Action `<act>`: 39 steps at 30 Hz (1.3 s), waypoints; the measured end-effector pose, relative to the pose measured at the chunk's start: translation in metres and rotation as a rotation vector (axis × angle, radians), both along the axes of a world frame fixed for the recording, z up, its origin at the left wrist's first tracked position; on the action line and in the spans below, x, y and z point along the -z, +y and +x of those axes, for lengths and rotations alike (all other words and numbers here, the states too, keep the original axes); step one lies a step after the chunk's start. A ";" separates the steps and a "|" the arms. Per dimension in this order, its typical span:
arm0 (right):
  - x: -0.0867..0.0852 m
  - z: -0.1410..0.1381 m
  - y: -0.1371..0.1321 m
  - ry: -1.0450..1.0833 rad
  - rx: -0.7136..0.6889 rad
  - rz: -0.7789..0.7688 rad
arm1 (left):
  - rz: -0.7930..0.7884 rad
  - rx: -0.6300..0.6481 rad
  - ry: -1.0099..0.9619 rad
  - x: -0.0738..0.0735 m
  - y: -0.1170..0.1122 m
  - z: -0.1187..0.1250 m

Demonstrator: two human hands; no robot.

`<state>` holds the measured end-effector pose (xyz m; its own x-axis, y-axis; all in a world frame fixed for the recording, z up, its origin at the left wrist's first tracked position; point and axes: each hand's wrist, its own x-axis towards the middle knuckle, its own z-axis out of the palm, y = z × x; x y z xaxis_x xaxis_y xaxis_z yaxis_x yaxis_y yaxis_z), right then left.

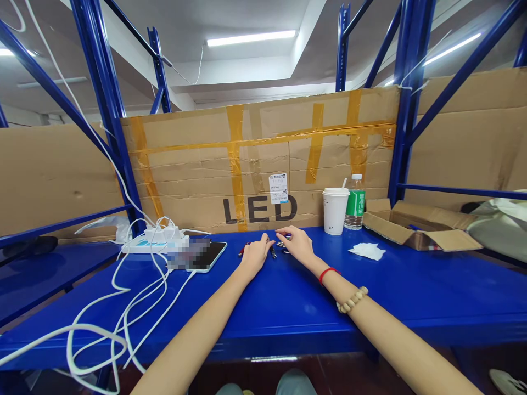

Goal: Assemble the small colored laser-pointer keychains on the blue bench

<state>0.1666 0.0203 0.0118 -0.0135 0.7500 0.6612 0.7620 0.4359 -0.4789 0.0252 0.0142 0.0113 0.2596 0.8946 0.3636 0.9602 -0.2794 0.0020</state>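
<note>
My left hand (257, 254) is closed near the back middle of the blue shelf, its thumb and forefinger pressed together. A slim dark item with some red (242, 251) pokes out on its left side, and a small black piece (272, 252) lies by its thumb; whether they are one thing I cannot tell. Facing it, my right hand (298, 244) has its fingers bent down and drawn together over small shiny metal pieces (283, 244). The fingers partly hide these pieces, and their kind is too small to make out.
Left of my hands lie a phone (212, 256), a white power strip (142, 244) and looping white cables (123, 329). To the right stand a white paper cup (335, 214) and a water bottle (355, 206), near a crumpled tissue (367, 251) and an open cardboard box (391, 227). Cardboard (189, 181) walls the back.
</note>
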 end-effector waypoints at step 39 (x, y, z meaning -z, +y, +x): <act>0.003 -0.001 0.003 -0.014 -0.117 0.039 | 0.065 -0.078 -0.117 -0.002 -0.004 0.002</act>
